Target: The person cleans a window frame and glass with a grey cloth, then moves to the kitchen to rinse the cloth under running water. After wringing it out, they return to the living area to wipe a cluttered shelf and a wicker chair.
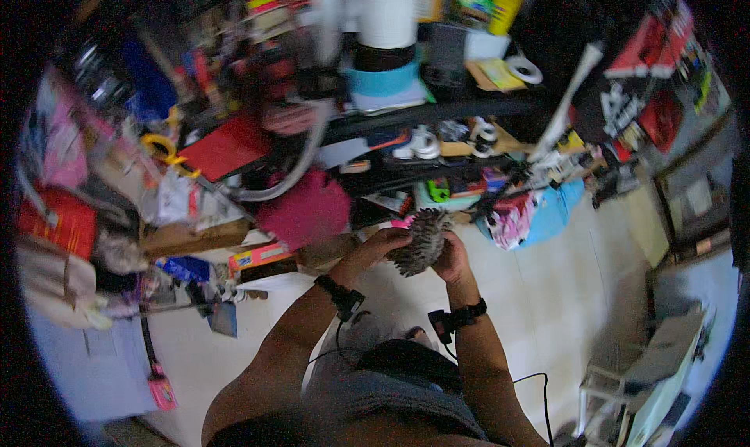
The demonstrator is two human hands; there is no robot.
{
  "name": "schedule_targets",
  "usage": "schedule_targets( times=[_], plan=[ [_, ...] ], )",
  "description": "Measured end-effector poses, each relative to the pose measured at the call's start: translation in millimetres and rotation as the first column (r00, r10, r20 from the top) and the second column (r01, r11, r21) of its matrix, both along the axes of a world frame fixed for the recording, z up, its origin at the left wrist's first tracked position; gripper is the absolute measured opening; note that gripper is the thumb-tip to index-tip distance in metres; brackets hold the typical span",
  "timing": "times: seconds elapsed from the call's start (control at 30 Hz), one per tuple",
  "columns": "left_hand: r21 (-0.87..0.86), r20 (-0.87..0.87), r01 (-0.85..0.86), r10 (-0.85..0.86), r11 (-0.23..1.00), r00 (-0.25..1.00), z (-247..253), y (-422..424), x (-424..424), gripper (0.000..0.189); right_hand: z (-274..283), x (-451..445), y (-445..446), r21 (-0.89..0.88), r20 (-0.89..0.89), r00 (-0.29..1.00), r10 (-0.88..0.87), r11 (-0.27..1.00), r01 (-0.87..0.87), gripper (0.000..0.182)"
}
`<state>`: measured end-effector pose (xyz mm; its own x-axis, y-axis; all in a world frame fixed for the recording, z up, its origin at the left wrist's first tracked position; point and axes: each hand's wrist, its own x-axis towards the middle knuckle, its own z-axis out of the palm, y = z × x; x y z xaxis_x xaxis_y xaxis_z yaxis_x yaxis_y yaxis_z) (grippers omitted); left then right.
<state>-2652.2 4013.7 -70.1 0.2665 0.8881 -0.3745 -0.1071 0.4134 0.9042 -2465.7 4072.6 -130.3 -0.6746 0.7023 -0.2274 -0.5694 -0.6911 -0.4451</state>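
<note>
A grey-brown object (423,245) with rows of short, tufted spikes is held up in front of my body, above the floor. My left hand (384,245) grips its left side, and my right hand (452,261) has hold of its right side. Blur keeps me from telling exactly what it is. A small bright pink patch (402,223) shows just beyond my left hand; what it belongs to is unclear. Each of my wrists wears a black strap with a small device and a cable.
Ahead stand dark shelves (445,104) crowded with rolls, packets and papers. A blue and pink bag (542,215) rests right of my hands. At left are a magenta cloth (307,210), a curved grey tube (293,180) and a wooden box edge (196,238). A folding metal-framed item (606,382) stands lower right.
</note>
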Motion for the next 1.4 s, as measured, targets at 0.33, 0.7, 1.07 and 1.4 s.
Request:
schedule_targets(
  times=[0.33, 0.7, 1.07, 1.4],
  plan=[
    [0.518, -0.190, -0.247, 0.392, 0.819, 0.900, -1, -87, -115, 0.057, 54, -119, -23, 0.147, 0.322, 0.907, 0.271, 0.932, -0.330, 0.036],
    [0.390, 0.055, -0.660, 0.699, 0.642, 0.713, -49, -183, -221, 0.055, 79, -251, -112, 0.360, 0.692, 0.626, 0.360, 0.579, -0.731, 0.044],
    [0.930, -0.189, -0.347, 0.967, 0.121, -0.170, 45, -120, -255, 0.033, 102, -364, -101, 0.486, 0.524, 0.810, -0.264, 0.874, -0.030, 0.027],
    [0.889, -0.315, -0.403, 0.928, 0.215, -0.200, 48, -79, -231, 0.039, 138, -336, -94, 0.397, 0.436, 0.837, -0.331, 0.905, 0.152, 0.021]
  ],
)
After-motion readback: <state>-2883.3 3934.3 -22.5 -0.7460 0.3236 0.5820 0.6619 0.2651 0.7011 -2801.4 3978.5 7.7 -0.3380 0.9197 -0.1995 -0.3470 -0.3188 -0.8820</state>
